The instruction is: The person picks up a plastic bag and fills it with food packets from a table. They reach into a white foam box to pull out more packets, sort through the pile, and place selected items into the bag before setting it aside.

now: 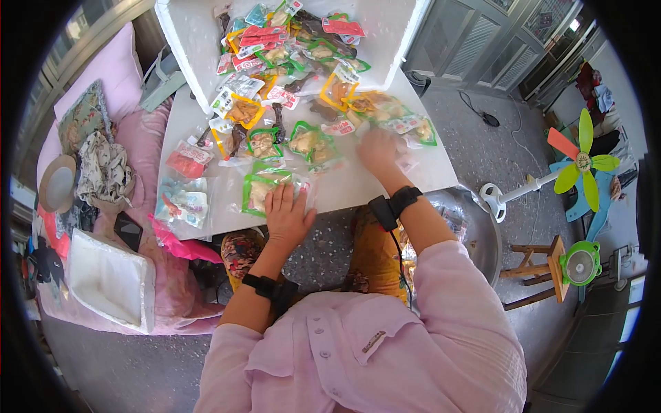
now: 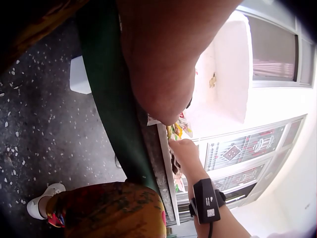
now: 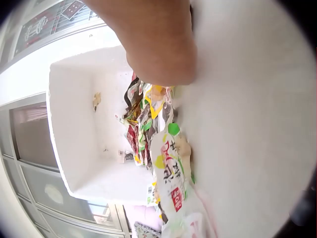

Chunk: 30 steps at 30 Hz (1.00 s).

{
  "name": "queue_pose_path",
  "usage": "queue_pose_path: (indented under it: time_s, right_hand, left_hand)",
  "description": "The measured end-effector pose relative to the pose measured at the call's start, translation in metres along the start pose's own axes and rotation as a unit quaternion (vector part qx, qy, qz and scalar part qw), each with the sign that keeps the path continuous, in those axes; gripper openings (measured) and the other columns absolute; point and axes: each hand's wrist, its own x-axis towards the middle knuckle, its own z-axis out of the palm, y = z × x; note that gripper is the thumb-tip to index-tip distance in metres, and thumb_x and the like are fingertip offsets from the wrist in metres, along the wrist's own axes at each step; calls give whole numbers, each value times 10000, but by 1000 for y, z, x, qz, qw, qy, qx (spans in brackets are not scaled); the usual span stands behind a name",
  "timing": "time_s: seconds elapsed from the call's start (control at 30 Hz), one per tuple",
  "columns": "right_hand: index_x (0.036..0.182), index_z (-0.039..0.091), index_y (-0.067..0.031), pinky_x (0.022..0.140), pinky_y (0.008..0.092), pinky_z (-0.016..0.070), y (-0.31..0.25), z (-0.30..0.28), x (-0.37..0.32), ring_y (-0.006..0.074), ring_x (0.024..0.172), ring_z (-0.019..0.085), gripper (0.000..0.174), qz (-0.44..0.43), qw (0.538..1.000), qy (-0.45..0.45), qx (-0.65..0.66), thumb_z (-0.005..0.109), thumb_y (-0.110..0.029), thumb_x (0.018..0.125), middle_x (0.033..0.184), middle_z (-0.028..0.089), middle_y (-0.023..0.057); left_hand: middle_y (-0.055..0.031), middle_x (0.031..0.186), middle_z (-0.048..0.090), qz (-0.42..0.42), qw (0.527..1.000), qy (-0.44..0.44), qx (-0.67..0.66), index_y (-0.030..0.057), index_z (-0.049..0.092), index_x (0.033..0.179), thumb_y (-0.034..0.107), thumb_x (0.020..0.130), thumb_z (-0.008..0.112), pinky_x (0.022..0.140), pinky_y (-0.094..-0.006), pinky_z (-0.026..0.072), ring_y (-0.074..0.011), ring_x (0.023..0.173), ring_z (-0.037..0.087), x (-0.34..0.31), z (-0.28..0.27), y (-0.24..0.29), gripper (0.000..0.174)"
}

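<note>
In the head view the left hand lies with extended fingers on a green-edged clear packet near the table's front edge. The right hand, blurred, is low over the table's right side, beside a pale packet and a green-edged packet; its fingertips cannot be made out. Between the hands lies another green-edged packet. The right wrist view shows the right hand near a white printed packet, its fingers hidden. The left wrist view shows the left hand close up.
A white foam box lies on its side at the table's far end, many packets spilling from it. Red packets and bluish ones are at the left. Beside the table stand a pink-covered bed, a metal basin and a fan.
</note>
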Motion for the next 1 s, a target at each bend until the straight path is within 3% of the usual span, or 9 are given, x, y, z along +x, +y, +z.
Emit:
queue_pose_path:
  time_s: [0.13, 0.23, 0.33, 0.43, 0.67, 0.73, 0.83, 0.93, 1.0]
  right_hand:
    - [867, 566, -25, 813, 446, 266, 2, -19, 7, 255, 936, 473, 300, 42, 996, -72, 9, 423, -245, 721, 926, 540, 106]
    - [786, 573, -65, 745, 442, 322, 3, 0, 6, 265, 844, 517, 220, 40, 998, 44, -3, 462, -235, 700, 868, 553, 113]
    - [876, 573, -43, 767, 470, 298, 3, 4, 15, 257, 910, 502, 254, -3, 988, -135, -71, 409, -181, 740, 914, 553, 114]
    - [831, 582, -69, 750, 457, 314, -2, -14, 16, 251, 864, 524, 213, -16, 986, -148, -74, 410, -156, 740, 862, 568, 101]
    - [747, 534, -42, 608, 377, 415, 5, -22, 4, 264, 704, 547, 115, -10, 990, 34, 136, 437, -103, 731, 746, 559, 122]
    - [757, 516, -34, 556, 377, 420, 11, -28, -1, 273, 609, 540, 85, -53, 952, 181, 242, 455, -90, 737, 702, 548, 133]
    - [776, 502, -50, 523, 341, 404, 5, -55, -12, 199, 544, 502, 64, 48, 852, 226, 470, 477, -109, 770, 652, 524, 89]
    - [789, 506, -51, 536, 269, 388, 1, -99, -27, 113, 595, 467, 79, 253, 686, 19, 681, 461, -115, 799, 657, 487, 30]
    - [786, 503, -52, 543, 234, 382, 2, -93, -32, 85, 617, 455, 87, 255, 627, 43, 735, 449, -115, 810, 672, 472, 3]
  left_hand:
    - [-159, 1052, 424, 0, 1000, 2, -4, 61, 510, 1003, 270, 628, 591, 880, -451, 244, -320, 1035, 372, -1, -1, 0, 437]
    - [-160, 1054, 424, 0, 1000, -1, -3, 61, 511, 1002, 269, 629, 592, 880, -452, 243, -321, 1036, 371, -1, 1, 0, 435]
    - [-160, 1055, 423, -2, 1000, -4, 1, 64, 510, 1006, 268, 627, 593, 881, -453, 242, -321, 1040, 367, -1, -1, 2, 438]
    - [-166, 1061, 419, 1, 1000, 7, -6, 48, 531, 953, 252, 628, 605, 882, -460, 242, -329, 1045, 361, -1, 2, 0, 392]
    - [-161, 1053, 422, -5, 1000, 12, -14, 50, 532, 956, 253, 624, 603, 881, -455, 244, -326, 1039, 365, -1, -1, 2, 395]
    - [-157, 1050, 423, -5, 1000, 12, -13, 52, 533, 955, 255, 624, 601, 882, -452, 243, -325, 1037, 366, 0, -2, 2, 394]
    - [-155, 1052, 423, -11, 1000, 7, -15, 54, 534, 953, 258, 628, 596, 886, -446, 238, -320, 1042, 362, 1, -3, 3, 389]
    - [-159, 1059, 422, -18, 1000, -5, -17, 53, 535, 958, 271, 635, 593, 895, -443, 225, -315, 1053, 351, 1, -5, 3, 394]
    - [-162, 1067, 420, -21, 999, -12, -23, 50, 533, 962, 281, 636, 596, 901, -441, 217, -315, 1060, 345, 1, -5, 3, 404]
